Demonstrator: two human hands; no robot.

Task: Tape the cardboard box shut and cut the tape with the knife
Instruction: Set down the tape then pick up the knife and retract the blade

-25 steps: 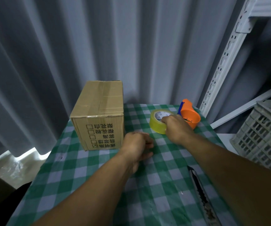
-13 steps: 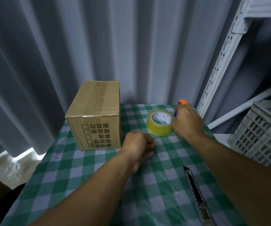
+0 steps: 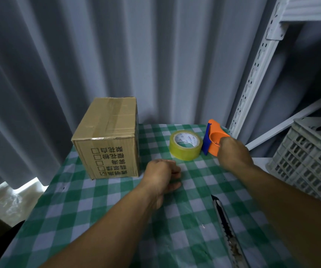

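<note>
A brown cardboard box [image 3: 109, 140] with printed characters stands at the table's back left, its top flaps closed. To its right lies a yellowish tape roll [image 3: 185, 145], flat on the cloth. Beside the roll sits an orange and blue tape dispenser [image 3: 212, 139]; my right hand [image 3: 233, 153] grips its near side. My left hand [image 3: 162, 174] rests on the cloth as a loose fist in front of the box, holding nothing. A long dark knife [image 3: 226, 229] lies on the cloth near my right forearm.
The table carries a green and white checked cloth [image 3: 101, 219]. A grey plastic crate [image 3: 310, 163] stands off the table's right edge, under a white metal shelf upright [image 3: 252, 82]. Grey curtains hang close behind the table.
My right hand left the tape roll, moved right and closed on the orange dispenser. My left hand stayed in place.
</note>
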